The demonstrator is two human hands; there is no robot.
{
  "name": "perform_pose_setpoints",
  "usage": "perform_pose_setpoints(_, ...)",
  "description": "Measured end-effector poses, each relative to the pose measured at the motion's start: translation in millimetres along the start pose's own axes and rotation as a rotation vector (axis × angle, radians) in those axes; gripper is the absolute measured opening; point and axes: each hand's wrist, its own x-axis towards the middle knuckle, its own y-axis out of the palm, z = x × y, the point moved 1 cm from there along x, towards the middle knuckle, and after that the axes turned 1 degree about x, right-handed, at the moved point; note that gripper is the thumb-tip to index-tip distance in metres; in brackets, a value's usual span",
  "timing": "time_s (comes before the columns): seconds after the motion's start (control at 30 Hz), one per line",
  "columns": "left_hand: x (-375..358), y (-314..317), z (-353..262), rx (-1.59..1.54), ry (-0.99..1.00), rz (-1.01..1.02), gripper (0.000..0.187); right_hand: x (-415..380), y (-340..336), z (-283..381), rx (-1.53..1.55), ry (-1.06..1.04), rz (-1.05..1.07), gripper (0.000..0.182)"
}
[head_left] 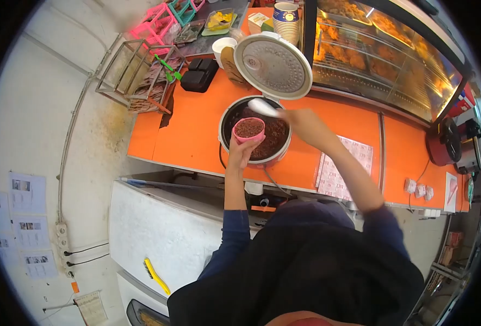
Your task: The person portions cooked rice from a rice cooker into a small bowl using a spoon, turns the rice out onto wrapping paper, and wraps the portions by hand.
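Observation:
An open rice cooker (223, 142) stands on the orange counter, its round lid (273, 65) tipped up at the back. Dark reddish-brown rice (275, 136) lies in its pot. Over the pot's left part, my left hand (244, 150) is wrapped round a small pink cup (249, 129) filled with brown rice. My right hand (303, 126) is closed on the handle end of a white rice paddle (263, 107), which is above the pot's back edge, just behind the cup. The paddle is slightly blurred.
Patterned paper sheets (346, 168) lie right of the cooker. A heated display case (382, 60) with fried food stands behind. A black container (199, 75), a metal rack (137, 76) and stacked paper cups (286, 24) surround the back left. A yellow brush (156, 277) lies on a white surface (159, 228).

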Motion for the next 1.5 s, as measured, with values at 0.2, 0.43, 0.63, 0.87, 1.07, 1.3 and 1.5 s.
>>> perform_pose_setpoints(0.2,0.4,12.1,-13.4,0.145,0.155,0.063,0.086,-165.0,100.7,-137.1,-0.223,0.652,0.275,0.024)
perform_pose_setpoints(0.43,1.4,-3.2,-16.4,0.27,0.203,-0.02,0.08,-148.6,142.5,-148.3,-0.278,0.731,-0.075,0.056)
perform_pose_setpoints(0.63,-54.5,-2.5,-33.4,0.614,0.247,-0.132,0.086,59.3,-41.6,-68.1,0.355,-0.003,-0.699,0.047)
perform_pose_setpoints(0.87,-152.9,0.8,-64.4,0.529,0.356,-0.297,0.092,69.6,-7.7,-0.2,0.023,0.026,-0.3,0.058)
perform_pose_setpoints(1.07,-195.2,20.9,-102.8,0.857,0.354,-0.387,0.092,-49.6,133.5,-1.4,-0.623,-0.505,-0.108,0.099)
perform_pose_setpoints(1.3,-141.6,79.2,-56.4,0.881,0.277,-0.188,0.097,-79.9,126.0,-4.4,-0.236,-0.27,0.034,0.08)
perform_pose_setpoints(1.5,-78.0,143.9,60.1,0.936,0.296,0.211,0.1,-139.6,42.9,-31.7,2.206,0.413,-0.077,0.055)
